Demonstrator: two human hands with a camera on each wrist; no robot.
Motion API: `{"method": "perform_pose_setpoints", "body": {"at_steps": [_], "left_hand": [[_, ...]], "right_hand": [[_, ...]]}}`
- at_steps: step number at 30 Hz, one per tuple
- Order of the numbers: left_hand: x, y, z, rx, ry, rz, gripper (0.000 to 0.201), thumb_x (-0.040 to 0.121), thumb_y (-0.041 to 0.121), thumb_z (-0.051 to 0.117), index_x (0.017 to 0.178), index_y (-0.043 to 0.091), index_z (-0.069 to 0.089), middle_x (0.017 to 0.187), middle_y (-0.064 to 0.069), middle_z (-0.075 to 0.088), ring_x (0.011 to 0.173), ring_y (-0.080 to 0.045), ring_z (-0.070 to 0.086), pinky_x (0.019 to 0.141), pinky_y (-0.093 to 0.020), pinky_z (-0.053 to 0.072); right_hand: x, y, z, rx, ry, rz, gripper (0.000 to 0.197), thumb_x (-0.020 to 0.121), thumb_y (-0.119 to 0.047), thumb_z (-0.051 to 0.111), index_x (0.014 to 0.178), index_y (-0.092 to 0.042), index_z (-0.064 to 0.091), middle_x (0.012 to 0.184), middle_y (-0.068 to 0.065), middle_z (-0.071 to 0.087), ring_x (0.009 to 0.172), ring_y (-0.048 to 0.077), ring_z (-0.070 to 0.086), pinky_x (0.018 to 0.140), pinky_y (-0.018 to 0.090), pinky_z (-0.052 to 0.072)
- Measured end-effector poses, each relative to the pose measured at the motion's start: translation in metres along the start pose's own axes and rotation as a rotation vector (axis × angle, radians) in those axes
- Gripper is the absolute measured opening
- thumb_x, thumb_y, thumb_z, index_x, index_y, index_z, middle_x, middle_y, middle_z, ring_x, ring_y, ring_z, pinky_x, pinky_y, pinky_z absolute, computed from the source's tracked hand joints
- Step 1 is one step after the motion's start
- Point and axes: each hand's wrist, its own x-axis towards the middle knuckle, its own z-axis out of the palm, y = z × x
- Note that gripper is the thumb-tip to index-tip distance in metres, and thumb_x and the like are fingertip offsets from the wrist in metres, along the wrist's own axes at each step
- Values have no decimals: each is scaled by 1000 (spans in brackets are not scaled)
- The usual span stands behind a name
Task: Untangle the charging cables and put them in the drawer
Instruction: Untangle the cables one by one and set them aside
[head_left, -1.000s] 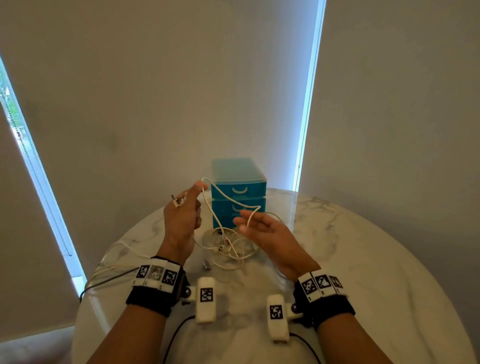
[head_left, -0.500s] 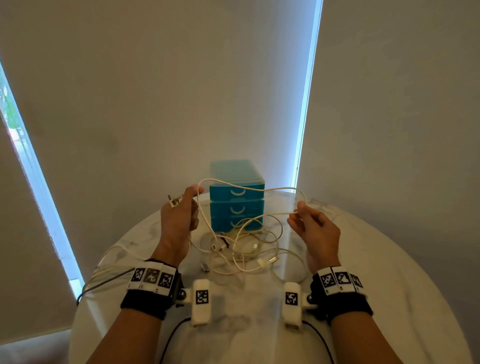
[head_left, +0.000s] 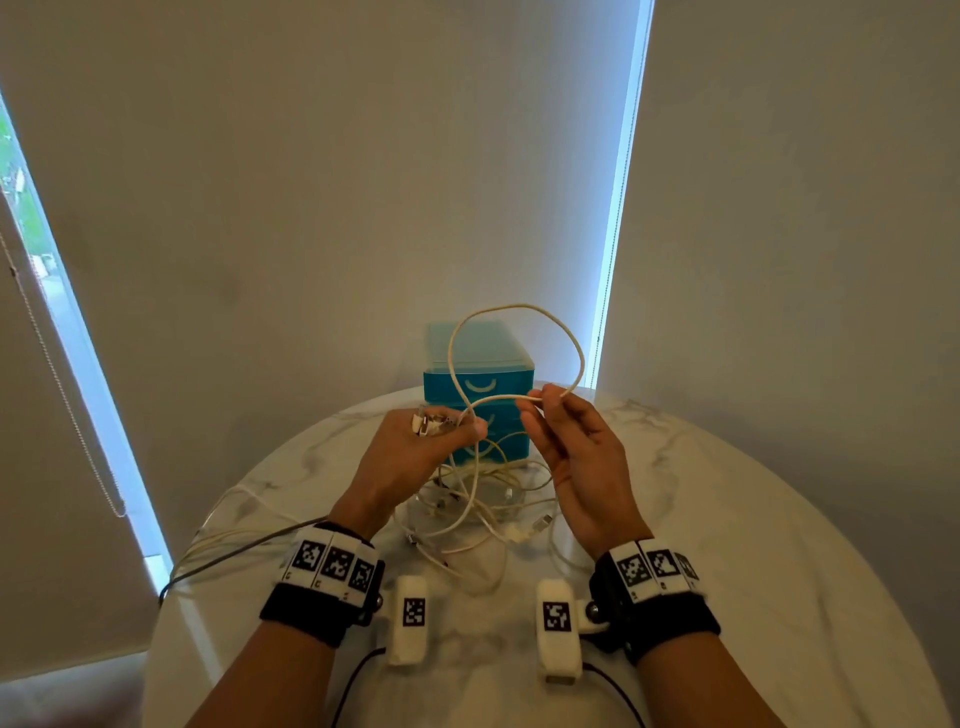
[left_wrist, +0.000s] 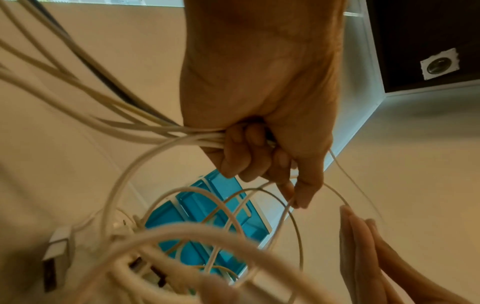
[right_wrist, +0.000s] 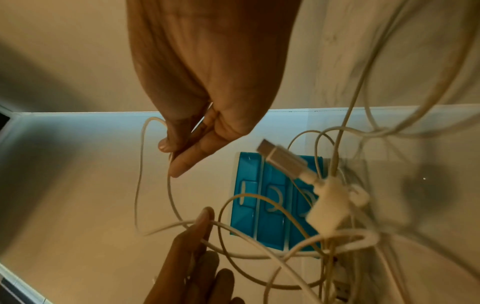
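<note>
Above a round marble table (head_left: 779, 519), the left hand (head_left: 410, 457) clenches gathered plugs while the right hand (head_left: 576, 457) pinches one thin white charging cable (head_left: 519, 307) into a raised loop — apparently freeing it from the tangled pile (head_left: 483, 509) — before a closed teal plastic drawer unit (head_left: 498, 382).

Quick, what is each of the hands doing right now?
Left hand: closed, gripping a bunch of thin white charging cables.
Right hand: closed, pinching one raised loop of white cable.

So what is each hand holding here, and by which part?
The left hand grips a bunch of white cables near their plug ends. The right hand pinches one cable's raised loop along its cord.
</note>
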Motion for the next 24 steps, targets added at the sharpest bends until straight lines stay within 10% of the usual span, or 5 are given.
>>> {"method": "perform_pose_setpoints", "body": {"at_steps": [8,13,16,19,24], "left_hand": [[7,-9,-7,-157,154,50,32,103,33,73,82,10,69,56,7,51,45,-8,37,47,-24,30],[12,-7,-23,-566,170,132,11,107,15,63,100,14,71,80,-2,58,43,-9,26,43,-25,16],[13,-7,-32,-732,86,131,13,107,14,57,102,15,69,83,-2,57,41,-6,26,43,-24,14],[10,-6,-33,-803,-35,117,11,105,16,56,103,14,68,80,0,53,40,-3,28,42,-22,15],[10,-7,-30,-775,-144,98,16,100,20,58,105,13,72,77,-1,51,41,-4,28,43,-25,12]], "right_hand": [[-2,39,-14,-638,-138,327,23,99,-16,77,121,-10,74,118,17,79,100,21,76,86,35,63],[-4,42,-20,-827,-234,469,25,106,-20,68,120,0,74,110,16,82,84,13,76,75,24,60],[-3,41,-14,-845,-182,333,22,106,-26,68,116,-7,74,97,10,84,80,19,75,77,36,61],[-3,37,-3,-850,-143,72,22,102,-31,73,123,-25,75,88,4,79,76,13,69,70,26,58],[-6,45,20,-812,-311,135,21,104,-18,69,123,-21,77,90,6,79,71,13,67,63,25,55]]}}
